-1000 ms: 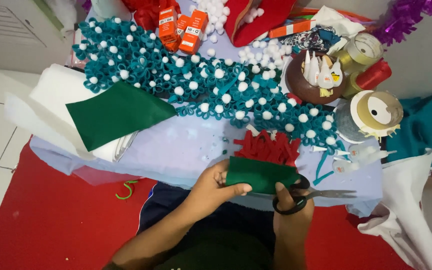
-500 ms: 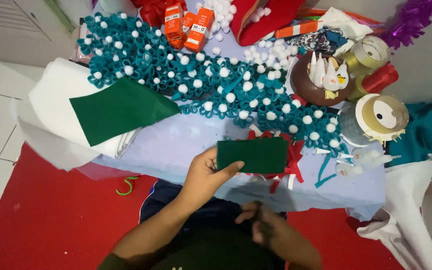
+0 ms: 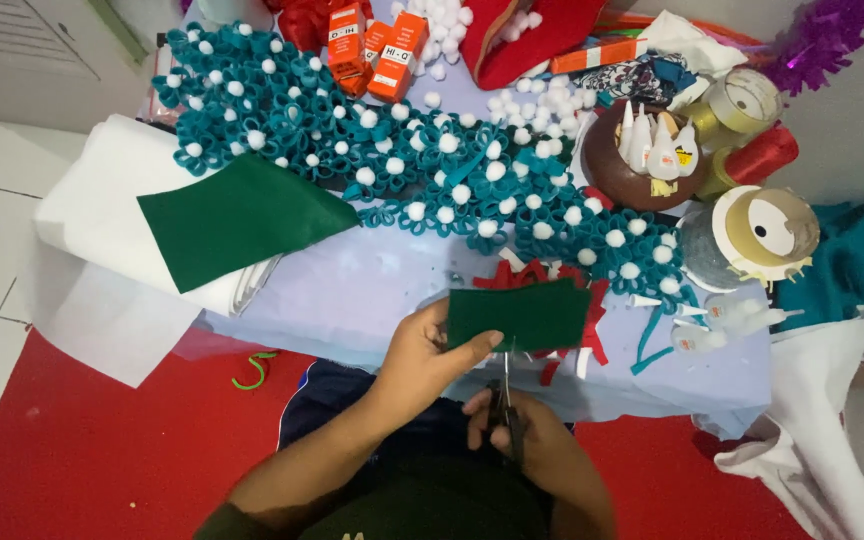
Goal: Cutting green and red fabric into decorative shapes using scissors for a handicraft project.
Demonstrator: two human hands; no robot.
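My left hand (image 3: pixel 430 352) pinches the left edge of a small dark green felt rectangle (image 3: pixel 522 312) and holds it flat above the table's near edge. Below it my right hand (image 3: pixel 514 438) grips black-handled scissors (image 3: pixel 506 402), blades pointing up at the felt's lower edge. Red felt scraps (image 3: pixel 588 330) lie just under and right of the piece. A larger green felt sheet (image 3: pixel 237 217) rests on a white fabric roll (image 3: pixel 102 205) to the left.
A long teal loop garland with white pompoms (image 3: pixel 402 150) crosses the lilac table (image 3: pixel 372 290). Orange boxes (image 3: pixel 377 45), a brown bowl of glue tubes (image 3: pixel 642 160), tape rolls (image 3: pixel 767 225) and white cloth (image 3: pixel 812 440) crowd the far and right sides. Red mat (image 3: pixel 102 450) below.
The left hand lowered the felt piece toward me. The right hand took the scissors up again and brought their blades to the felt's lower edge.
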